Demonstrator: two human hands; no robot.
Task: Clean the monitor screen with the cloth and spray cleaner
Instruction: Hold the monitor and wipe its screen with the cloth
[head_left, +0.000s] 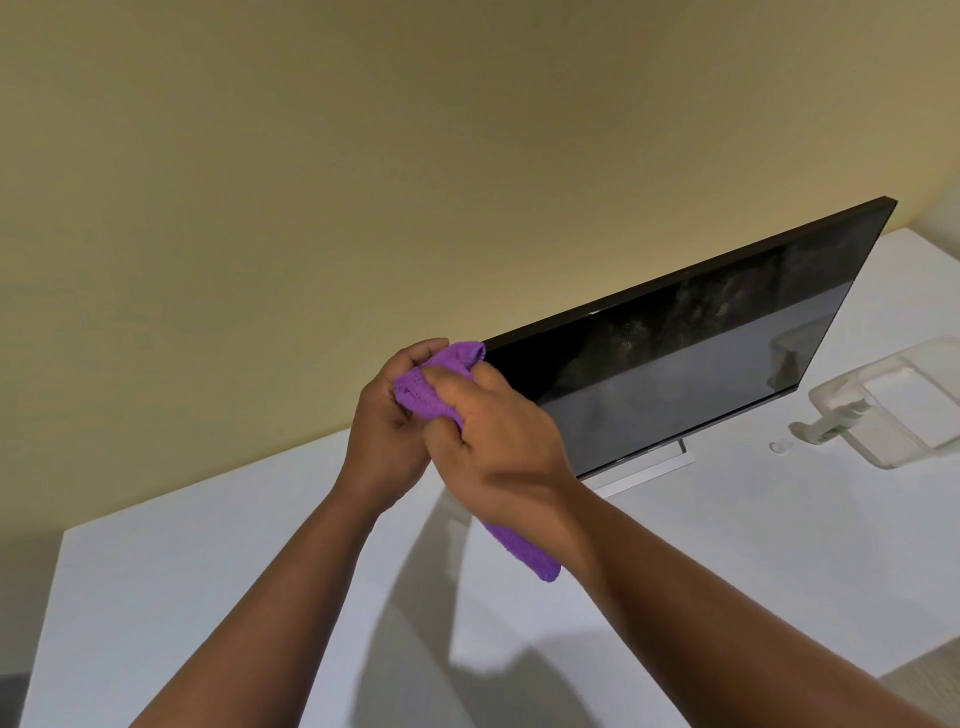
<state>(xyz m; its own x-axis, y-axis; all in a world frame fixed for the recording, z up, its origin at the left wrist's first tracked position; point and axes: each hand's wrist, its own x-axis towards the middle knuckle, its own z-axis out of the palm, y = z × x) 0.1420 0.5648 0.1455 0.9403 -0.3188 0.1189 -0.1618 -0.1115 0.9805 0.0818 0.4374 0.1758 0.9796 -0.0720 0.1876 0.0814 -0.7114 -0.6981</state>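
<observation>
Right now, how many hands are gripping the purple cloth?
2. The left hand grips the cloth at its bunched upper end beside the monitor corner; the right hand grips it just alongside, with the tail hanging below the wrist.

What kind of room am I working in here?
Probably a home or office desk corner: a monitor stands on a plain white table against a bare yellowish wall, with a clear spray bottle lying beside it.
</observation>
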